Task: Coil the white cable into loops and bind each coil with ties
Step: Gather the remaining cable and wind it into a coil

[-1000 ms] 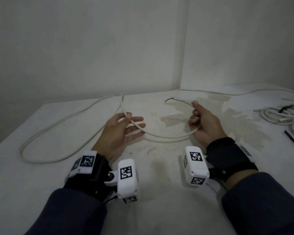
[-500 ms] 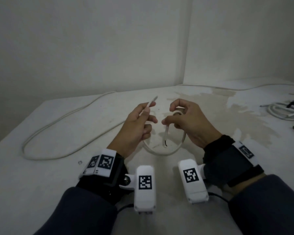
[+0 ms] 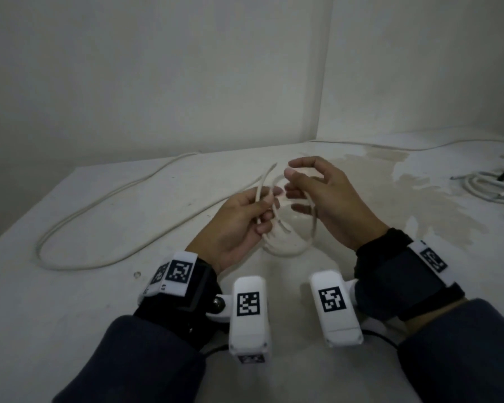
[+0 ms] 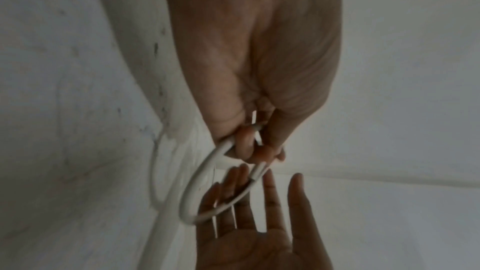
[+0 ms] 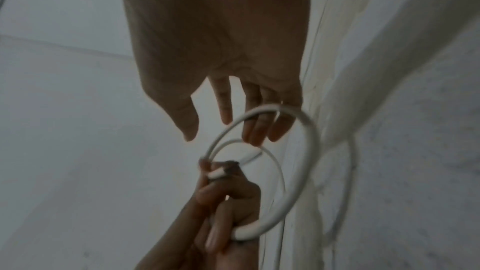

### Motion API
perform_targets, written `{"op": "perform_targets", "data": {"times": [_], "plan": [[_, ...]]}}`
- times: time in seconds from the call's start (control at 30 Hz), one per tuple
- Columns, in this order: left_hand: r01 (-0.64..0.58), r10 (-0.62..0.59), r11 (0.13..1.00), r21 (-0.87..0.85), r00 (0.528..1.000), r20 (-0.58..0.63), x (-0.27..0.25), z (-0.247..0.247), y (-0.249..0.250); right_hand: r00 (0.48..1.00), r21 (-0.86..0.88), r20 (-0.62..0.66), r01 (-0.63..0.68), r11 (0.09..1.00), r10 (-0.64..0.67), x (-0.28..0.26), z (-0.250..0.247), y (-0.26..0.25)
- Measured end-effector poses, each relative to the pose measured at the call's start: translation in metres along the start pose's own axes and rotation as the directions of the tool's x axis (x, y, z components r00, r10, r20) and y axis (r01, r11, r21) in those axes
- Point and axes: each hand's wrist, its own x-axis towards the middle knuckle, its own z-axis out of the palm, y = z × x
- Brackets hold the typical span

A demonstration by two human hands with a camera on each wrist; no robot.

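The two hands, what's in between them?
In the head view, a small loop of thin white cable hangs between the left hand, which grips it, and the right hand, whose straight fingers touch it.

Dim, flat light; grainy wrist views, motion blur, wide-angle edge stretch.

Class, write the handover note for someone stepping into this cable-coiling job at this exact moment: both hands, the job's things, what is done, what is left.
Left hand grips the white cable where its first small loop crosses.
Right hand is open, fingers through the loop, gripping nothing.
The rest of the cable trails left across the table.
A coiled bundle lies far right.
Done: one loop.
Left: coil the remainder, then bind it.
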Motion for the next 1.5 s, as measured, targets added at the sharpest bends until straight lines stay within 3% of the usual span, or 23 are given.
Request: {"op": "perform_targets", "data": {"times": [0.1,0.17,0.37,0.6,0.7,0.8,0.9,1.0,1.07,1.13,1.4,1.5], "plan": [[-0.050,0.045,0.995,-0.090,0.998,-0.047,0.002,-0.003,0.001,0.973,-0.035,0.160,-0.162,0.986,0.166,-0.002,-0.003,0.001],[-0.043,0.040,0.997,-0.070,0.998,-0.050,0.002,-0.004,0.000,0.949,-0.027,0.244,-0.201,0.979,0.201,-0.004,-0.002,0.003],[0.013,-0.016,0.999,-0.036,0.998,-0.062,0.000,-0.003,-0.002,0.983,0.023,0.149,-0.113,0.993,0.108,-0.004,-0.004,0.003],[0.023,-0.017,0.999,0.022,0.973,-0.229,0.003,-0.006,0.000,0.948,-0.161,0.274,-0.122,0.979,0.163,-0.004,-0.005,0.003],[0.013,-0.021,0.999,-0.030,0.962,-0.271,0.005,-0.005,-0.001,0.957,-0.178,0.237,-0.126,0.976,0.167,-0.002,-0.008,0.002],[0.053,-0.085,0.988,-0.146,0.971,-0.223,0.004,-0.005,0.002,0.987,-0.042,0.090,-0.131,0.990,0.135,0.001,-0.011,0.004],[0.117,-0.130,0.987,-0.109,0.985,-0.115,0.000,-0.006,0.001,0.984,0.243,-0.040,-0.157,0.957,0.172,0.006,-0.013,0.006],[0.098,-0.100,0.993,-0.060,0.994,-0.032,-0.003,-0.004,0.002,0.965,0.544,-0.001,-0.218,0.810,0.261,0.007,-0.008,0.007],[0.059,-0.060,0.998,-0.027,0.998,-0.024,-0.005,-0.003,0.003,0.955,0.651,0.067,-0.261,0.713,0.288,0.007,-0.002,0.010],[0.031,-0.031,0.999,0.022,0.999,-0.027,-0.006,-0.004,0.001,0.950,0.686,0.092,-0.277,0.673,0.297,0.007,0.004,0.011],[-0.006,0.017,0.996,0.093,0.993,-0.119,-0.006,0.004,0.000,0.958,0.686,0.047,-0.237,0.687,0.284,0.009,0.009,0.012],[-0.039,0.093,0.948,0.317,0.983,-0.158,-0.005,0.007,0.000,0.968,0.546,0.022,-0.219,0.809,0.248,0.006,0.011,0.011]]}}
